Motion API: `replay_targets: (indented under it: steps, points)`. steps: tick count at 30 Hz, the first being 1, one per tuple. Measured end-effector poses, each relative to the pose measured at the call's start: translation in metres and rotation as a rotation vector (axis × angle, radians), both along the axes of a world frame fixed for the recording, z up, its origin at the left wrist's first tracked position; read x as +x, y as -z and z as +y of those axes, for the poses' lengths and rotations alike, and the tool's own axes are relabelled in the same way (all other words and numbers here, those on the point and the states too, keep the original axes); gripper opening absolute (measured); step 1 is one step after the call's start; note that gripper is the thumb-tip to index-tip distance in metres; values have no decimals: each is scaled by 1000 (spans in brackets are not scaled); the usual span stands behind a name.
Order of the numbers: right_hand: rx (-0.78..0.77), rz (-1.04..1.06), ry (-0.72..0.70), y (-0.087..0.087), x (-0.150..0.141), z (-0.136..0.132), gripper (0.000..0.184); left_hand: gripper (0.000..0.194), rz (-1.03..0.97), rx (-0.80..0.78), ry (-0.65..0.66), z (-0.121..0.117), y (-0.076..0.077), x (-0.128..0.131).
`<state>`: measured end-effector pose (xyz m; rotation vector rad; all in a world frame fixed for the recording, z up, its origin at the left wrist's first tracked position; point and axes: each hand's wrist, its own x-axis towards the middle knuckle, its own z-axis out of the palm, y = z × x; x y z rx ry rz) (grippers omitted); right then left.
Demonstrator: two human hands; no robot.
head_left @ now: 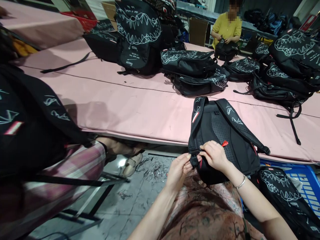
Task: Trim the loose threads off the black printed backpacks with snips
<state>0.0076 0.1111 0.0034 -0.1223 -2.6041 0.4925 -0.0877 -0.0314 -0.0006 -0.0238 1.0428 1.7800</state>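
Note:
A black backpack [222, 130] with white scribbled print leans over the table's front edge, its padded back and two shoulder straps facing up. My left hand [178, 168] pinches the lower end of the left-side shoulder strap, near a dark buckle [196, 151]. Just above it my right hand [214, 155], fingers closed, grips the buckle end of the same strap. A small red tab [225, 143] shows past the right knuckles. The strap's free tip is partly hidden behind my fingers.
Black backpacks [195, 61] lie stacked across the pink-covered table [130, 110]. A person in yellow [226, 28] handles a black bag at the back. Beside me, a person in plaid [90, 163] sits with another backpack [37, 116]. A blue crate [303, 183] stands at lower right.

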Motion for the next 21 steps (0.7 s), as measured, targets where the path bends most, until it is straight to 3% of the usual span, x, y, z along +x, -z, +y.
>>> replay_targets:
  steps: [4,7,11,13,17,21]
  points:
    - [4,8,19,-1,-2,-3,19,31,23,2,10,-1,0,0]
    - [-119,71,40,-1,-2,-6,19,32,22,-2,14,-2,-1,0]
    - [-645,154,177,0,-6,-10,12,37,44,3,16,-3,-6,3]
    - [-893,101,207,0,-11,-13,17,39,73,6,2,-3,-8,7]
    - [-1081,-71,237,-6,-25,-21,29,43,155,-43,-86,0,-6,16]
    - [-1394,-50,150,-12,-34,-28,41,45,250,-120,-176,0,2,16]
